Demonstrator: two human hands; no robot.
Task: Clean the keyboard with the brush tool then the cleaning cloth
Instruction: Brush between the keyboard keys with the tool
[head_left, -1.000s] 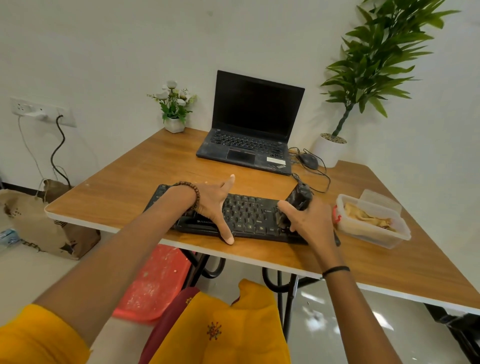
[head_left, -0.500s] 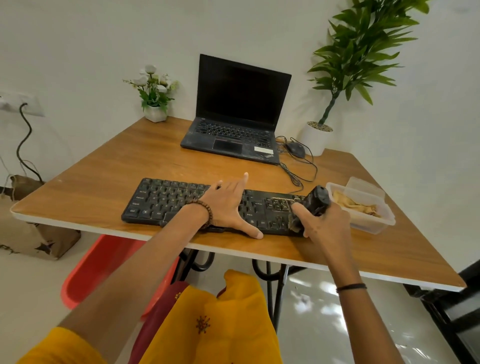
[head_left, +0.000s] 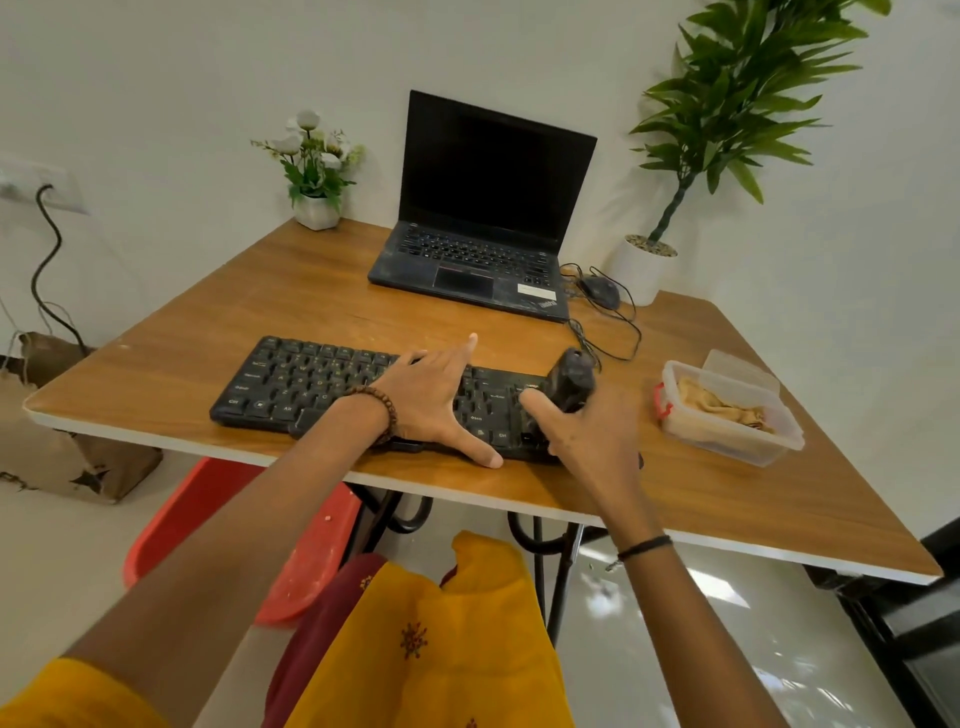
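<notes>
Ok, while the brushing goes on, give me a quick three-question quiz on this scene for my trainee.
1. Fill in: the cleaning cloth lies in the clear ____, to the right of the keyboard.
2. The right hand grips: A) the cleaning cloth B) the brush tool C) nothing.
3. True or false: the left hand is lifted clear of the keyboard.
Key: 1 container; 2 B; 3 false, it presses on the keys with fingers spread.
</notes>
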